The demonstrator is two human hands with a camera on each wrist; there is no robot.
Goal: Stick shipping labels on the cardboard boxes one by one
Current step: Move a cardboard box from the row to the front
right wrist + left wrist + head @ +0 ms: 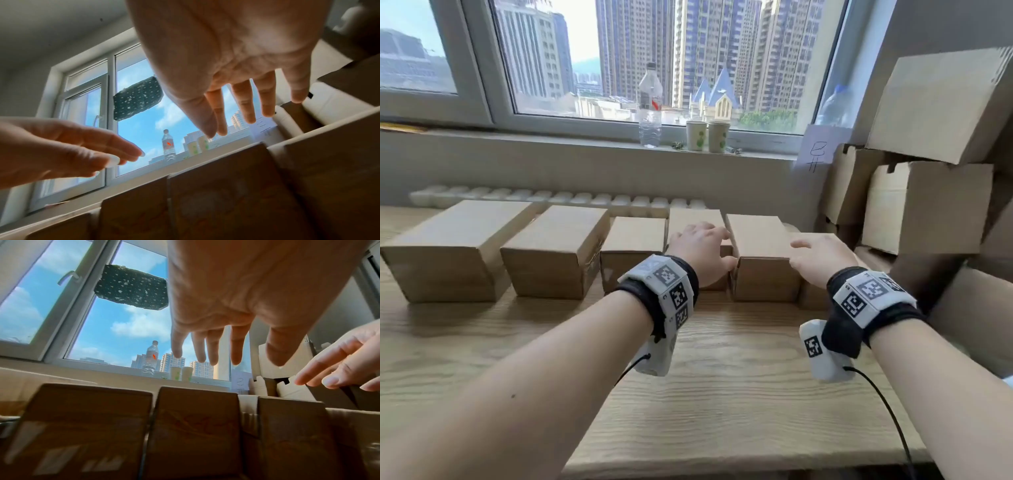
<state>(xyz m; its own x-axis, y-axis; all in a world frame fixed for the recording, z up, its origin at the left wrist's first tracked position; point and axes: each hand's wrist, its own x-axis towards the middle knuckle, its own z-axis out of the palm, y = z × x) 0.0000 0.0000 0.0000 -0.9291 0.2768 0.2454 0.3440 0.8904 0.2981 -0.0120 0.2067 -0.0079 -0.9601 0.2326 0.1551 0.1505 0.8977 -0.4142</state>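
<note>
1. Six cardboard boxes (760,255) stand in one row across the far side of the wooden table (722,394), running from my 10 o'clock to my 1 o'clock, their tops plain brown. I can see no shipping label anywhere.
2. My left hand (700,248) is at 12 o'clock over the fourth box from the left, fingers spread and loose, holding nothing; whether it touches the box I cannot tell.
3. My right hand (816,258) is at 1 o'clock, by the right edge of the fifth box and over the sixth, fingers straight and slightly apart, empty.
4. A pile of further boxes (924,205) is stacked at 2 o'clock, against the wall.
5. On the windowsill (585,137) beyond, at 12 o'clock, stand one clear plastic bottle (650,106) and two paper cups (708,136), side by side and touching.
</note>
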